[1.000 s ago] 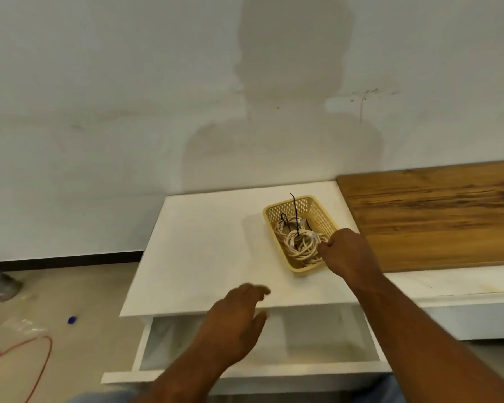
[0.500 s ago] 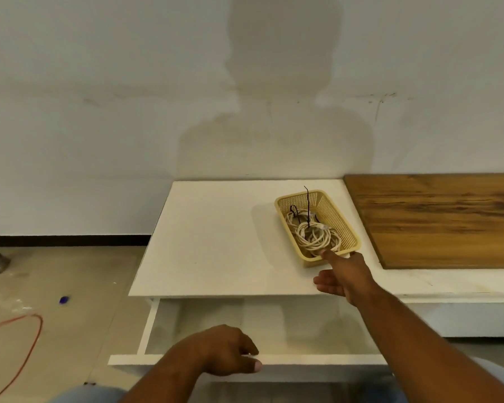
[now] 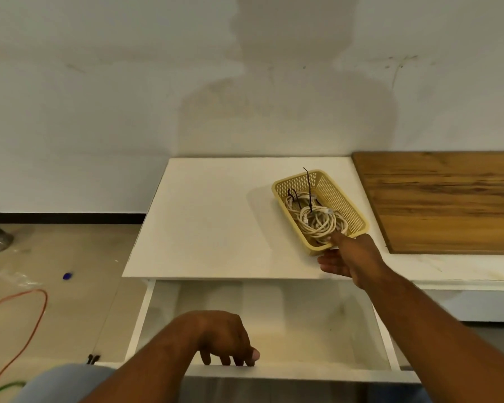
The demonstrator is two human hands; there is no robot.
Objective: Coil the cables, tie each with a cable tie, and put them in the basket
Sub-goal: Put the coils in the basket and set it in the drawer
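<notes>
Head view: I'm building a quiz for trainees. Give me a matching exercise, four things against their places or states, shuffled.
1 basket
2 cables
3 drawer
4 left hand

a pulled open below the white top
b coiled, inside the basket
c on the white top, beside the wooden board
d fingers curled over the drawer's front edge

Pairs: 1-c, 2-b, 3-a, 4-d

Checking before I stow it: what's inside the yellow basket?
Coiled white cables with black cable ties, one tail standing up. The coils hide the basket floor, and the right hand covers part of the near end.
</notes>
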